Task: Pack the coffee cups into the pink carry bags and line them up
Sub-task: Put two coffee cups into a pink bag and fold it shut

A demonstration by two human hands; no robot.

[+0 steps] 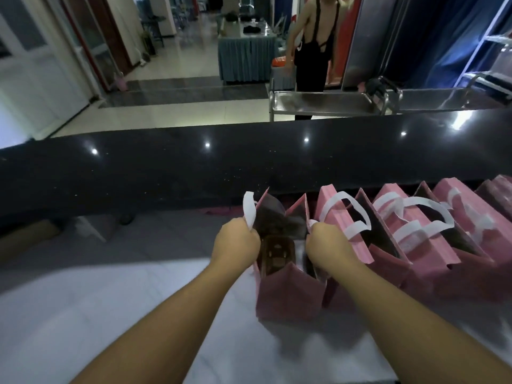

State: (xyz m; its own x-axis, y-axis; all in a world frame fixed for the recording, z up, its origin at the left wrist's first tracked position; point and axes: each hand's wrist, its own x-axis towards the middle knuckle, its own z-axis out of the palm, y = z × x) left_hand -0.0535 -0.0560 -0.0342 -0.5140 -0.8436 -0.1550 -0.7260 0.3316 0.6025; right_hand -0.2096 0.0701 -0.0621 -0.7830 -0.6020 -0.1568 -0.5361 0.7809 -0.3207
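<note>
Head view looks down past both my forearms to the pink carry bag (289, 289) I'm working on, standing on the pale work surface (110, 300) at the left end of the row. My left hand (235, 242) is clenched around the white handle (249, 209) on the bag's left side, and my right hand (328, 246) is curled tight on the right rim, where a bit of the other handle peeks out above my knuckles. I'm pulling the two sides apart, I'd say to keep the mouth wide and the bag square on its base. Down inside, between my fists, sits a coffee cup (277, 252) with a dark lid, low in the bag; whether a second cup is in there I can't tell.

To my right the other pink bags (415, 245) stand side by side, touching, their white handles flopped over, all tucked under the black counter ledge (221, 167). This bag sits just beside its neighbour, so it looks nearly in line already. Beyond the counter a person (313, 51) stands by a steel trolley (318, 102).
</note>
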